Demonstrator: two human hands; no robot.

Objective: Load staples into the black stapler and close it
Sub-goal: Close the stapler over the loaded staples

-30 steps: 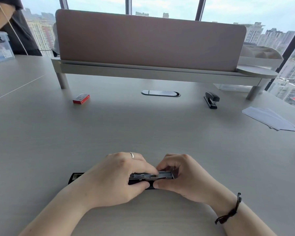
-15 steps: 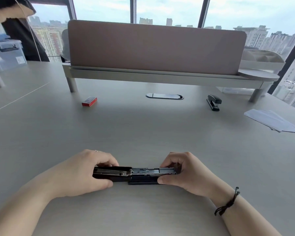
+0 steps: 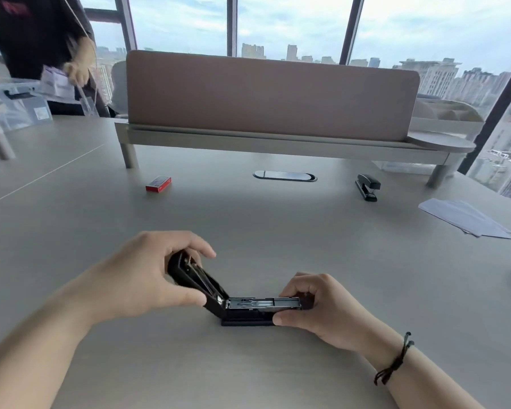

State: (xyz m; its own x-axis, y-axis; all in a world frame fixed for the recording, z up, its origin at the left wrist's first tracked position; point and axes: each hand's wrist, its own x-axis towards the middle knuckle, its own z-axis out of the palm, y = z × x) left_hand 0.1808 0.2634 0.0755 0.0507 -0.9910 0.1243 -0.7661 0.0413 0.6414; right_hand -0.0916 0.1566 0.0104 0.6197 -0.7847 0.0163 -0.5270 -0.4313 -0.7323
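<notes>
Nearest me, at about six o'clock on the grey table (image 3: 278, 231), the black stapler (image 3: 250, 308) rests on its base with the silver magazine channel showing along its top. The right hand (image 3: 316, 305) comes in from five o'clock, a dark cord around the wrist, its thumb and curled fingers pinching the stapler's right end. The left hand (image 3: 148, 276) reaches in from seven o'clock, knuckles up, thumb below and fingers over the top, clasping the hinged black cover, which tilts up and leftward from the hinge. Whether staples lie in the channel is too small to tell. Farther off, near eleven o'clock, sits a small red box (image 3: 158, 183), its printing unreadable; at one o'clock lies a second black stapler (image 3: 367, 186), shut; at two o'clock a fan of white paper sheets (image 3: 463, 218). Beyond them stands a brownish desk divider (image 3: 272, 95).
</notes>
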